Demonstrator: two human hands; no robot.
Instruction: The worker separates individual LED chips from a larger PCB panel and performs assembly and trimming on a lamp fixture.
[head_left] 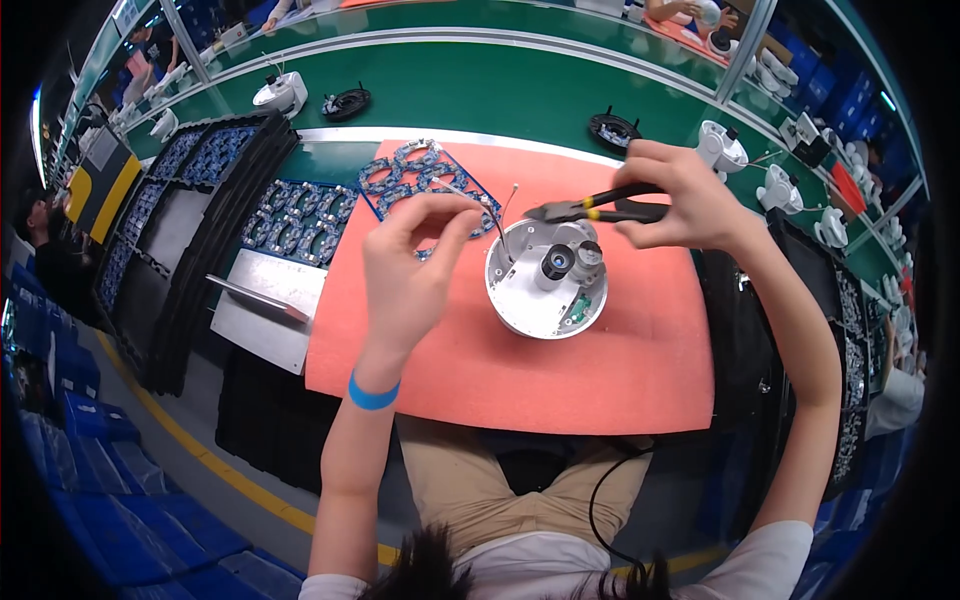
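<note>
A white round camera housing (520, 302) sits on the orange mat, its black lens (557, 262) facing up and a bit of green board showing inside. Thin wires (506, 236) rise from the housing's upper left side. My left hand (412, 268), with a blue band at its wrist, pinches thumb and forefinger together at one wire, whose small white plug sticks out beyond the fingers. In my right hand (680, 198) is a pair of cutting pliers (590, 210) with black and yellow handles. Their jaws point left, just above the housing and close to the wires.
Blue ring-shaped circuit boards (415, 165) lie at the mat's upper left, with more boards (300, 215) beside it. A metal plate (262, 325) lies left of the orange mat (430, 385). Black trays (190, 230) stand farther left. White camera parts (722, 148) line the green bench (480, 95).
</note>
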